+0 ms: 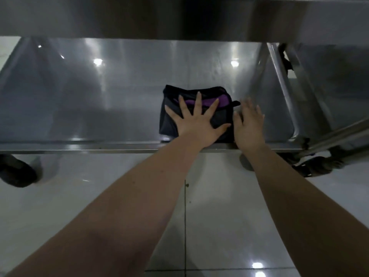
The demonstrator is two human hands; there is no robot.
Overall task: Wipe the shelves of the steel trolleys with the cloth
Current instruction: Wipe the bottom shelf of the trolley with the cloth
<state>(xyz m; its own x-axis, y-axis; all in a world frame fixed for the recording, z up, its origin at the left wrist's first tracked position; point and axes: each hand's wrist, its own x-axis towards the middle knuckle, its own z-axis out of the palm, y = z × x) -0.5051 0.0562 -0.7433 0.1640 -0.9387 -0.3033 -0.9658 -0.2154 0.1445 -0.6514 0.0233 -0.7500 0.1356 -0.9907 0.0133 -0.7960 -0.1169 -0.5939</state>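
A folded dark cloth [171,118] with a purple strip lies on the lower steel trolley shelf [99,96], close to its front edge. My left hand [196,121] presses flat on the cloth with fingers spread wide. My right hand [249,124] is just right of the cloth, fingers straight and slightly blurred, over the bare shelf and holding nothing. Whether it touches the steel I cannot tell.
The upper shelf [179,17] overhangs at the top. A trolley upright [283,86] and a handle bar [339,134] stand at the right. Castor wheels sit at the left [16,170] and right [317,164] on the pale tiled floor [99,196].
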